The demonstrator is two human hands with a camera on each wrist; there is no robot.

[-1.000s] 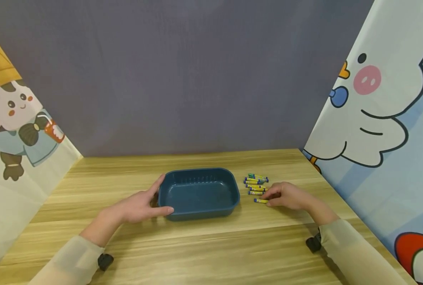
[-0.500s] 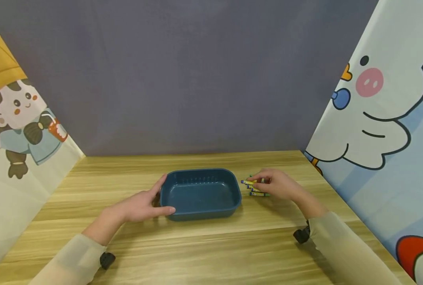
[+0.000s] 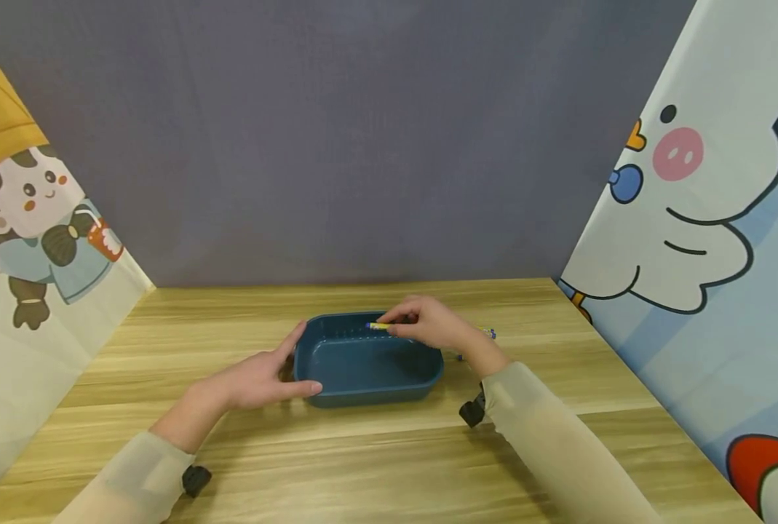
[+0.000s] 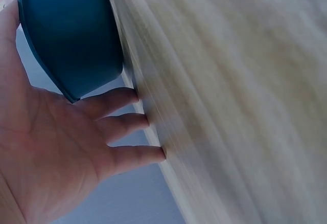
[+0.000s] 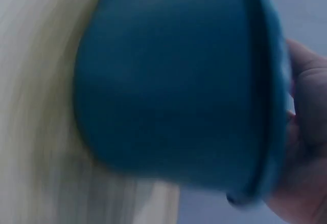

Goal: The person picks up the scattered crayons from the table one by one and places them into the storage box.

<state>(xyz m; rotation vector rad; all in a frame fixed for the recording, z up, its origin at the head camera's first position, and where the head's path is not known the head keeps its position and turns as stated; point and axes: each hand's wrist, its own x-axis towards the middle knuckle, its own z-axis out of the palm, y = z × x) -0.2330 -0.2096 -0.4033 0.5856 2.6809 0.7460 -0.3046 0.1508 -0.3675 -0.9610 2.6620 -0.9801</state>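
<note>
A dark blue rectangular plastic bin (image 3: 362, 393) sits on the wooden table in the head view. My left hand (image 3: 257, 380) steadies its left end, thumb lying on the near rim and index finger along the far left corner. In the left wrist view, the other fingers (image 4: 120, 127) stretch out straight, their tips down at the table. Over the bin's far right part, my right hand (image 3: 428, 322) pinches a yellow crayon (image 3: 378, 326) with a blue end. The right wrist view is blurred; the bin (image 5: 173, 81) covers most of the hand's fingers there.
Several more crayons (image 3: 490, 333) lie on the table right of the bin, mostly hidden behind my right hand and wrist. A grey panel (image 3: 349, 145) stands along the table's far edge. Cartoon-printed sheets flank the table on both sides.
My right hand went from the nearest crayon to the crayons farther back, then swung left over the bin with a crayon pinched in it. The left hand stays at the bin.
</note>
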